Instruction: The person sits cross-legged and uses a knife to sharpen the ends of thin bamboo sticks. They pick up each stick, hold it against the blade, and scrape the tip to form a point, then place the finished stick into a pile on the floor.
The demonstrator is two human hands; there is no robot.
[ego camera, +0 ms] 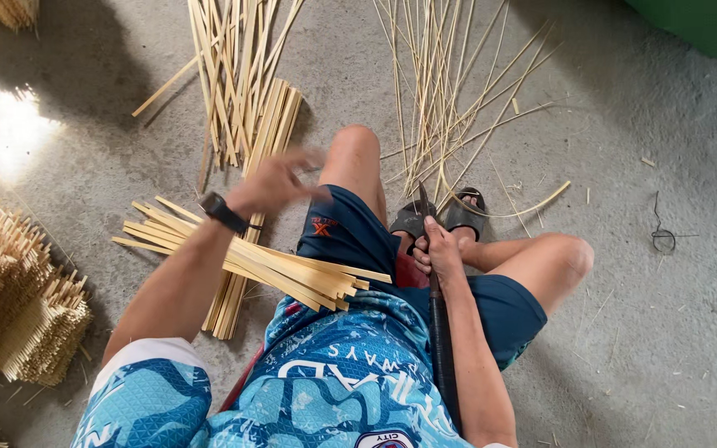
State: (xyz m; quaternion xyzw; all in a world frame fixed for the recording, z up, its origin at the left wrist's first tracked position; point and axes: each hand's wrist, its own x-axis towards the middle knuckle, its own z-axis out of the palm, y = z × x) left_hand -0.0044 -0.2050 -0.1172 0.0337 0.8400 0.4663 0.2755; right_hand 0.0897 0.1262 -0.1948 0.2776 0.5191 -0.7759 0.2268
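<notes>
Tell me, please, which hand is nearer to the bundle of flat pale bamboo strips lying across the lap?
Left. The left hand hovers just above the bundle of flat pale bamboo strips; the right hand grips a dark-handled knife farther off.

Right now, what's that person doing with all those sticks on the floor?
A person sits on the concrete floor among bamboo strips. The right hand grips a long dark-handled knife, its blade pointing up by the sandals. The left hand, blurred and with a black watch on its wrist, is raised above a bundle of flat strips lying across the lap. Thinner loose strips fan out ahead, and woven pieces are stacked at the left.
</notes>
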